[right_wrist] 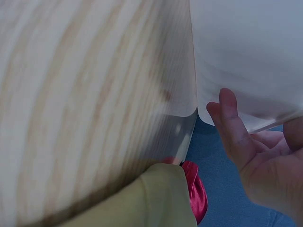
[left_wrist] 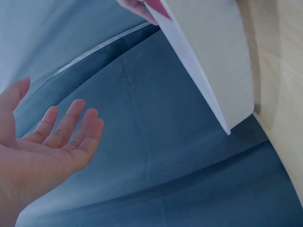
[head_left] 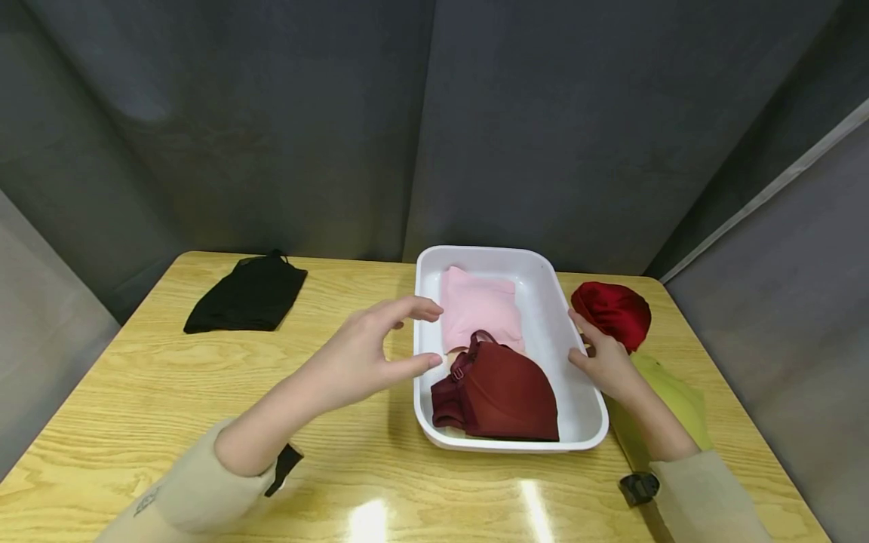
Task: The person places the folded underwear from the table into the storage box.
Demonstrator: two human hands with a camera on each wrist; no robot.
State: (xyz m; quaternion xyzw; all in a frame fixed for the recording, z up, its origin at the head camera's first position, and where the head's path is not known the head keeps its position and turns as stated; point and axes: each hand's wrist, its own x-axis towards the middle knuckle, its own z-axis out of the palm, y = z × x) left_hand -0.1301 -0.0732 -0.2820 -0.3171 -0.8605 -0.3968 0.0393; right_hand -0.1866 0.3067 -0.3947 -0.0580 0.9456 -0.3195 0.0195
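White tray (head_left: 543, 309) on the table (head_left: 136, 400), holding maroon bra (head_left: 512, 396) and pink cloth (head_left: 482, 309).
Left hand (head_left: 358, 348): grip spread, just beside it; right hand (head_left: 606, 360): at its rim, whether gripping cannot be told. Red (head_left: 618, 311) and yellow-green cloths (head_left: 675, 400) lie right, black garment (head_left: 251, 294) left.

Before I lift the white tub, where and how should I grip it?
Probably by both long rims of the white tub at mid-length, one hand from each side: its edge is raised all round, it sits flat, and the maroon garment takes up most of the near end. Right hand is at its rim; left hand is apart.
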